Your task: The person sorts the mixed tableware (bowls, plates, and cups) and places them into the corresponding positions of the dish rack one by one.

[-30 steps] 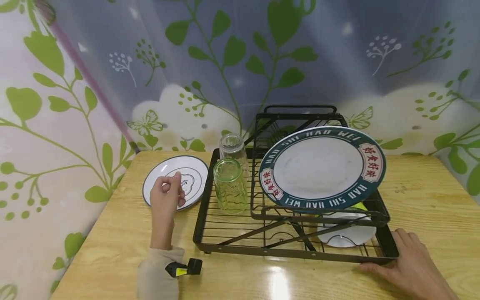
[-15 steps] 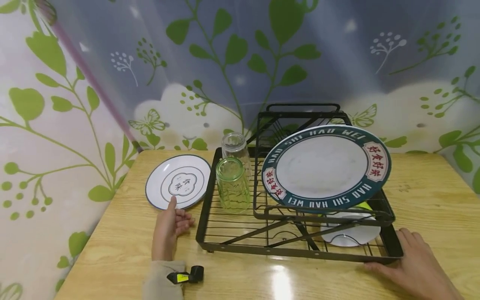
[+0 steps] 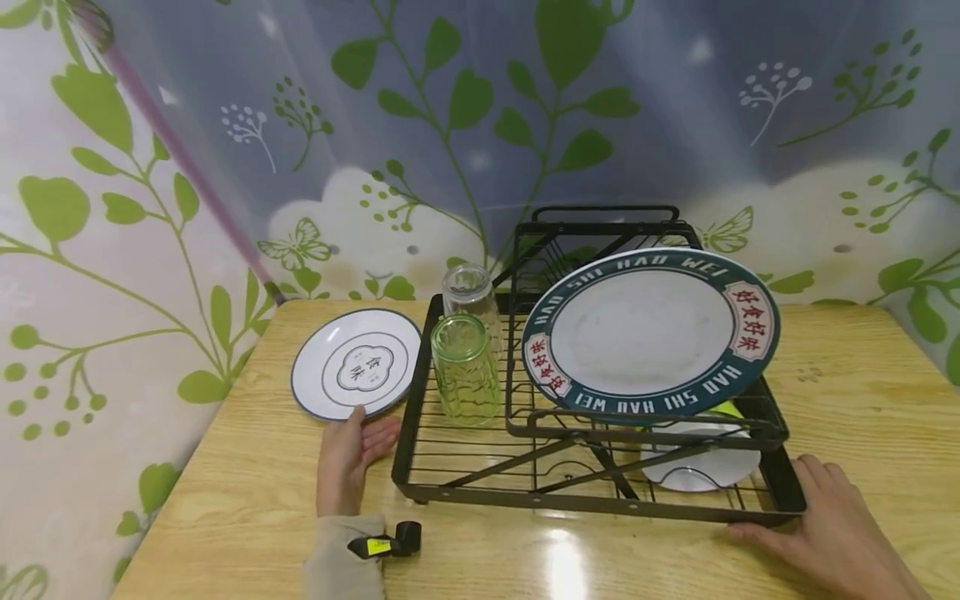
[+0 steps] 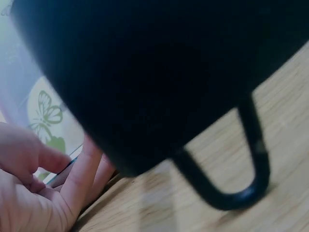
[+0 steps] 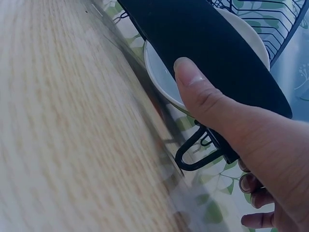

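Observation:
A black dish rack (image 3: 525, 500) stands on the wooden table. My right hand (image 3: 840, 517) grips its front right corner, and in the right wrist view the thumb (image 5: 190, 79) presses on the black side wall. My left hand (image 3: 348, 462) lies between the rack's left wall and a white plate (image 3: 315, 371) with a blue rim. Its fingers point at that wall, nearly straight; the thumb tip is at the plate's near rim. In the left wrist view the dark wall partly hides these fingers (image 4: 82, 179), so contact is hard to judge.
On the rack's left side, a green glass (image 3: 467, 375) and a clear glass (image 3: 471, 287) stand upside down. A large green-rimmed oval plate (image 3: 645, 333) lies tilted on the upper tier, with a white dish (image 3: 693, 475) below. A patterned wall covering (image 3: 420, 192) rises behind.
My left hand has drawn back from over the white plate to the gap beside the rack, its fingers straightening toward the rack wall. The right hand keeps its grip on the corner.

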`<state>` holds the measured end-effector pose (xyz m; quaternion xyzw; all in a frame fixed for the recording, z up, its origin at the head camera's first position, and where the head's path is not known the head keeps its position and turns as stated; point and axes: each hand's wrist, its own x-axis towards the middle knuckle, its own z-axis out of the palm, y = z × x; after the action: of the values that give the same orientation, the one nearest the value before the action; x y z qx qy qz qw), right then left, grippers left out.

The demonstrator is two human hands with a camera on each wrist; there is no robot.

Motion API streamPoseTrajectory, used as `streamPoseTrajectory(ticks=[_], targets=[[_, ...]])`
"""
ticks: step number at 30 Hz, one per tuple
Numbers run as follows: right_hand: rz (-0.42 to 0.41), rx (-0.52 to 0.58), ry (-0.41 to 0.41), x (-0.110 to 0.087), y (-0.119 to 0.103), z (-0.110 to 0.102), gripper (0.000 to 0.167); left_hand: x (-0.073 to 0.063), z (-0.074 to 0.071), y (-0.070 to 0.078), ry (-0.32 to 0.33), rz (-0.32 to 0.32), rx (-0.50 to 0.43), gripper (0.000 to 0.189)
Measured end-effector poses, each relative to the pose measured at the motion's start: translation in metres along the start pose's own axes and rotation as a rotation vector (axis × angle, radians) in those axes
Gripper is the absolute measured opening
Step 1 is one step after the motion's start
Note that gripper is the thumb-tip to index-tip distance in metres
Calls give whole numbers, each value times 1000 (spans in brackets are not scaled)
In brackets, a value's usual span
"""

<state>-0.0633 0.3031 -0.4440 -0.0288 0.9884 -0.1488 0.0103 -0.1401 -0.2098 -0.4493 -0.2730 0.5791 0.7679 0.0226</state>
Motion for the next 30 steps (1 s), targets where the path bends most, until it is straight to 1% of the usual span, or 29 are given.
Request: streamPoseTrajectory(ticks=[3, 8, 12, 15, 20, 25, 30], targets=[[-9, 8, 0, -1, 0, 1, 104, 2, 2, -1, 24, 10, -71, 34], [-34, 16, 11, -2, -1, 3, 102, 1, 3, -2, 38, 30, -195, 39], [-27, 16, 14, -2, -1, 2, 101, 0, 7, 0, 33, 84, -269, 40], [-33, 14, 25, -2, -1, 1, 100, 0, 11, 3, 40, 122, -300, 41], [-41, 7, 29, -2, 0, 0, 104, -6, 14, 5, 67, 151, -322, 42], [-34, -9, 12, -1, -1, 0, 104, -16, 16, 3, 94, 180, -329, 40], [-29, -10, 8, -1, -1, 0, 102, -25, 22, 3, 95, 222, -337, 35]])
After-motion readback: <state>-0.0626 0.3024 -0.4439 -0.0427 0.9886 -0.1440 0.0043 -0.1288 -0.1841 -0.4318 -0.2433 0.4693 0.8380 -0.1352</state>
